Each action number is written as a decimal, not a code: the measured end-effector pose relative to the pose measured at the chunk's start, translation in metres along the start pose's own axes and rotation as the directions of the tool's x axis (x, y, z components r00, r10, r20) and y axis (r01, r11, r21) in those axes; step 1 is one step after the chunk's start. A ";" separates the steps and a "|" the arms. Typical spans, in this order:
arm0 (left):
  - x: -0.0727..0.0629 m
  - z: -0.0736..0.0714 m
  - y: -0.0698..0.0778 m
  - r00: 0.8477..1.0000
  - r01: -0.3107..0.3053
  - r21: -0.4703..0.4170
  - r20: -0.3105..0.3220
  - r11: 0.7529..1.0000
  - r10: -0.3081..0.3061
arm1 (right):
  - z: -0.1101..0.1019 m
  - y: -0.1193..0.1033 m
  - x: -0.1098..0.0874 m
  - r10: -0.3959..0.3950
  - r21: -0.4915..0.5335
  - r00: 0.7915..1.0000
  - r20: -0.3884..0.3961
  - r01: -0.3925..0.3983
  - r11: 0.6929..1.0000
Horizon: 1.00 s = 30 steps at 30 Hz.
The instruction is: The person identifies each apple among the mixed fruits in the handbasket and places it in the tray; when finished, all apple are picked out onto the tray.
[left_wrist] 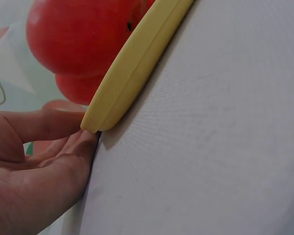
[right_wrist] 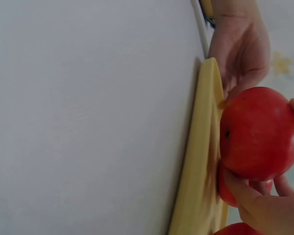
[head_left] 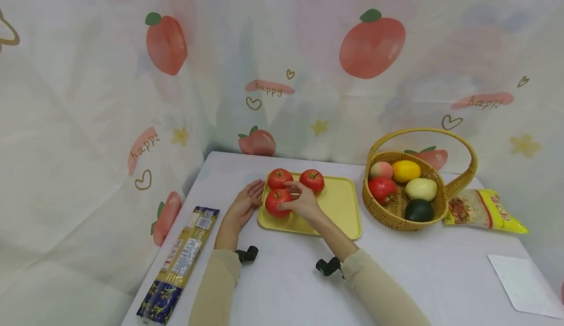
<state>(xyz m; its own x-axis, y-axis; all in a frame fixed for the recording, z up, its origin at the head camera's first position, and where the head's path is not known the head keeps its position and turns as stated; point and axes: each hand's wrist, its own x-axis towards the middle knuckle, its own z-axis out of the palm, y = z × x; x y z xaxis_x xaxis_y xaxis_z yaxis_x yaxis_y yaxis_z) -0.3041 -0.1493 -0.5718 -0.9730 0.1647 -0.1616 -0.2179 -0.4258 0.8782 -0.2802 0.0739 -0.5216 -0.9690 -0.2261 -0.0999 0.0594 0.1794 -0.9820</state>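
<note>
My right hand (head_left: 307,204) grips a red tomato (head_left: 275,202) between thumb and fingers over the front left of a yellow tray (head_left: 341,206). In the right wrist view this tomato (right_wrist: 262,132) shows a small dark spot on the side facing the tray. Two more tomatoes rest on the tray, one at the back left (head_left: 279,177) and another (head_left: 312,180) right of it. Beside the tray's left edge lies my left hand (head_left: 242,206), fingers loosely extended and holding nothing. In the left wrist view a fingertip (left_wrist: 73,122) is right at the tray's rim (left_wrist: 120,93).
Right of the tray stands a wicker basket (head_left: 383,214) with several fruits and a tall handle. A yellow food packet (head_left: 486,211) lies behind its right side. A long pack of noodles (head_left: 180,262) is at the left, a white sheet (head_left: 524,284) at the far right.
</note>
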 end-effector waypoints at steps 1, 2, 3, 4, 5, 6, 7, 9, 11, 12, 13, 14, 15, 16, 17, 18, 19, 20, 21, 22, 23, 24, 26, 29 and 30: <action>0.000 0.001 0.000 1.000 0.002 -0.005 0.001 1.000 -0.002 | 0.000 0.001 0.000 0.005 -0.007 1.000 0.000 -0.005 1.000; 0.000 0.001 0.000 1.000 0.004 -0.010 0.000 1.000 -0.004 | 0.000 0.002 0.000 0.009 -0.020 1.000 -0.002 -0.009 1.000; 0.000 0.002 0.000 1.000 0.006 -0.013 0.000 1.000 -0.006 | 0.000 0.003 0.000 0.011 -0.028 1.000 0.000 -0.011 1.000; 0.000 0.003 0.000 1.000 0.005 -0.014 0.000 1.000 -0.005 | 0.000 0.003 0.000 0.011 -0.032 1.000 0.002 -0.011 0.999; 0.000 0.004 0.000 1.000 0.002 -0.011 0.002 1.000 -0.002 | 0.000 0.003 0.000 0.012 -0.033 1.000 0.003 -0.012 0.999; 0.000 0.004 0.000 1.000 -0.002 -0.003 0.006 1.000 0.002 | -0.001 0.002 -0.001 0.009 -0.037 1.000 0.006 -0.009 0.999; 0.000 0.005 0.000 1.000 -0.007 0.006 0.012 1.000 0.007 | -0.002 0.002 -0.001 0.004 -0.042 1.000 0.008 -0.004 0.999; 0.001 0.006 0.001 1.000 -0.014 0.015 0.022 1.000 0.014 | -0.005 0.002 -0.002 -0.013 -0.059 1.000 0.025 0.014 0.998; 0.001 0.006 0.001 1.000 -0.016 0.019 0.027 1.000 0.016 | -0.009 0.002 -0.002 -0.025 -0.083 0.998 0.055 0.029 0.996; 0.001 0.006 0.001 1.000 -0.015 0.017 0.025 1.000 0.014 | -0.010 0.002 -0.003 -0.027 -0.093 0.997 0.073 0.034 0.995; 0.001 0.006 0.001 1.000 -0.012 0.012 0.021 1.000 0.012 | -0.012 0.003 -0.003 -0.026 -0.103 0.996 0.090 0.035 0.994; 0.001 0.006 0.001 1.000 -0.011 0.009 0.018 1.000 0.011 | -0.013 0.004 -0.003 -0.027 -0.110 0.994 0.105 0.038 0.993; 0.000 0.006 0.001 1.000 -0.010 0.007 0.016 1.000 0.010 | -0.015 0.004 -0.003 -0.025 -0.112 0.993 0.117 0.038 0.993; 0.000 0.006 0.001 1.000 -0.009 0.008 0.015 1.000 0.009 | -0.017 0.003 -0.004 -0.023 -0.109 0.992 0.126 0.037 0.993; 0.000 0.005 0.000 1.000 -0.009 0.005 0.013 1.000 0.009 | -0.019 0.002 -0.004 -0.021 -0.102 0.991 0.131 0.034 0.994; 0.000 0.005 0.000 1.000 -0.011 0.005 0.015 1.000 0.011 | -0.021 0.001 -0.005 -0.022 -0.095 0.990 0.136 0.036 0.995; 0.000 0.004 0.000 1.000 -0.013 0.005 0.018 1.000 0.013 | -0.023 -0.001 -0.005 -0.027 -0.092 0.990 0.137 0.040 0.995; -0.001 0.004 0.000 1.000 -0.015 0.006 0.020 1.000 0.015 | -0.026 -0.004 -0.006 -0.032 -0.090 0.990 0.137 0.045 0.995; -0.001 0.004 0.000 1.000 -0.017 0.005 0.021 1.000 0.016 | -0.030 -0.008 -0.007 -0.037 -0.090 0.990 0.133 0.049 0.995; -0.002 0.003 0.000 1.000 -0.018 0.003 0.020 1.000 0.017 | -0.033 -0.012 -0.008 -0.045 -0.095 0.991 0.127 0.057 0.994; -0.002 0.003 0.001 1.000 -0.020 0.003 0.020 1.000 0.020 | -0.037 -0.016 -0.009 -0.050 -0.100 0.992 0.118 0.062 0.993; -0.002 0.003 0.001 1.000 -0.022 0.005 0.022 1.000 0.021 | -0.041 -0.021 -0.009 -0.057 -0.103 0.993 0.105 0.068 0.992; -0.003 0.003 0.001 1.000 -0.020 0.006 0.019 1.000 0.020 | -0.050 -0.028 -0.011 -0.065 -0.111 0.995 0.079 0.073 0.991; -0.003 0.002 0.002 1.000 -0.014 0.002 0.020 1.000 0.014 | -0.065 -0.039 -0.015 -0.074 -0.100 0.996 0.053 0.079 0.992; -0.003 0.002 0.002 1.000 -0.010 0.000 0.019 1.000 0.010 | -0.070 -0.042 -0.017 -0.077 -0.093 0.996 0.051 0.081 0.992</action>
<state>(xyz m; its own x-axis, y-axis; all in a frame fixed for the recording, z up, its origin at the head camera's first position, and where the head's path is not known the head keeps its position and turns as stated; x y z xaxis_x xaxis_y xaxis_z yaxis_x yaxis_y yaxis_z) -0.3018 -0.1485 -0.5686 -0.9734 0.1775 -0.1445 -0.2086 -0.4272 0.8798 -0.2827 0.1371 -0.4678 -0.9571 -0.2878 -0.0322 -0.0421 0.2485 -0.9677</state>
